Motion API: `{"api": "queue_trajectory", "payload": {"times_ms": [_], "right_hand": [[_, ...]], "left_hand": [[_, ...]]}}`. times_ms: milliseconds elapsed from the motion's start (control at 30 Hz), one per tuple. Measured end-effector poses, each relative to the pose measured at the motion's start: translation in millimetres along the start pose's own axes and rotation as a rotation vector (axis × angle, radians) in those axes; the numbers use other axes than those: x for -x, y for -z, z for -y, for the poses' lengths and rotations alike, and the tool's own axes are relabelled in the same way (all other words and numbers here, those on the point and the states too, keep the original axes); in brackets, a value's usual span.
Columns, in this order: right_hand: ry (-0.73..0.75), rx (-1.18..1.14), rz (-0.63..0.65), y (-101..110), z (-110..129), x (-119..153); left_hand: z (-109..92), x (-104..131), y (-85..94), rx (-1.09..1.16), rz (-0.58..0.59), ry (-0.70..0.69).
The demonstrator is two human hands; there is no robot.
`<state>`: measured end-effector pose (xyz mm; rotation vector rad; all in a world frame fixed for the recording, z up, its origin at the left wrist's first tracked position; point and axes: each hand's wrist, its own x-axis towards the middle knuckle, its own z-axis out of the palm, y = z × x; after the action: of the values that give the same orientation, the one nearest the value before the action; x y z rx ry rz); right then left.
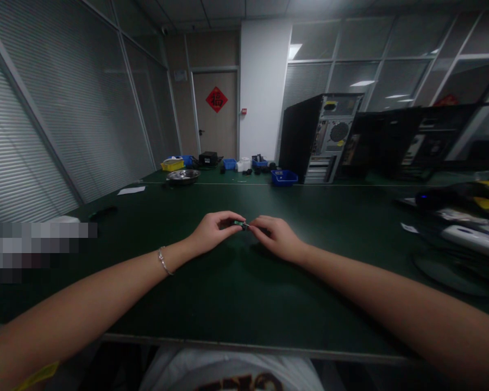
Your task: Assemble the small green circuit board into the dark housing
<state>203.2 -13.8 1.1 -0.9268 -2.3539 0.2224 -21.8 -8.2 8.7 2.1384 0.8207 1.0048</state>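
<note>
Between my two hands, over the middle of the dark green table (212,293), is a small green circuit board (239,223) with a dark part at its right end. My left hand (214,232) pinches the board between thumb and fingertips; a bracelet circles that wrist. From the right, my right hand (277,236) closes thumb and forefinger at the board's right end, on a thin pale piece (248,225) too small to name. Both forearms reach in low over the tabletop.
A steel bowl (182,176), a yellow tray (173,164) and a blue bin (284,177) stand along the back. Behind them to the right rises a computer tower (320,138). Cables and devices (472,222) crowd the right side. A white paper (131,190) lies at left.
</note>
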Motion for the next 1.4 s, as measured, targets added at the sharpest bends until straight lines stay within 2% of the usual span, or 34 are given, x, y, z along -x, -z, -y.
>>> {"api": "queue_trajectory", "payload": {"times_ms": [500,833,1233,1400], "right_hand": [[0.028,0.000,-0.009,1,4,1],[0.068,-0.044,0.000,-1,0,1],[0.109,-0.078,0.001,-1,0,1],[0.096,-0.085,-0.007,-1,1,1]], "left_hand": [[10,-4,-3.9,0.236,-0.007,0.086],[7,-4,-3.0,0.210,-0.015,0.094],[14,-5,-5.6,0.308,0.010,0.111],[13,-4,-4.6,0.280,0.004,0.100]]}}
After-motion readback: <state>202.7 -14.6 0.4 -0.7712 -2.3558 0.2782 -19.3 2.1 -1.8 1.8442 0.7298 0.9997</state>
